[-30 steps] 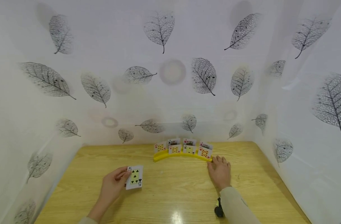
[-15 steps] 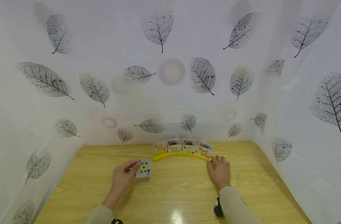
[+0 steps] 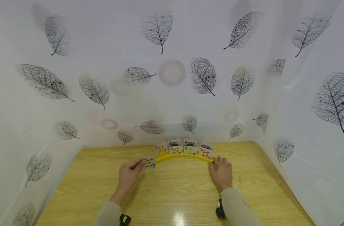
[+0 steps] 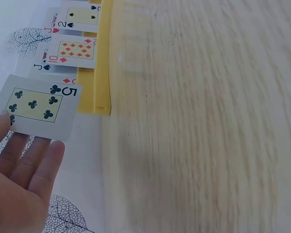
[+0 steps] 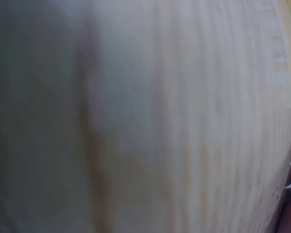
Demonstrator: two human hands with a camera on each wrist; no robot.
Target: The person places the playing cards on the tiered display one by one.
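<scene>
A five of clubs (image 3: 150, 163) is pinched between the thumb and fingers of my left hand (image 3: 128, 178), just in front of the left end of a curved yellow card holder (image 3: 162, 157). In the left wrist view, the five of clubs (image 4: 36, 104) faces up and covers part of a red diamond card in the holder (image 4: 103, 63). Several playing cards stand in two rows there, including a ten of diamonds (image 4: 75, 50), a two of spades (image 4: 82, 15) and jacks behind. My right hand (image 3: 222, 174) rests on the table, fingertips at the holder's right end.
The wooden table (image 3: 172, 191) carries the holder near its back edge. Behind and at both sides hangs a white curtain (image 3: 172, 100) with leaf prints. Black wrist devices show at the left sleeve (image 3: 125, 219) and right sleeve (image 3: 220, 209). The right wrist view is mostly blurred tabletop.
My left hand has carried the five of clubs forward and to the right, up to the holder's left end. The right hand has stayed at the holder's right end.
</scene>
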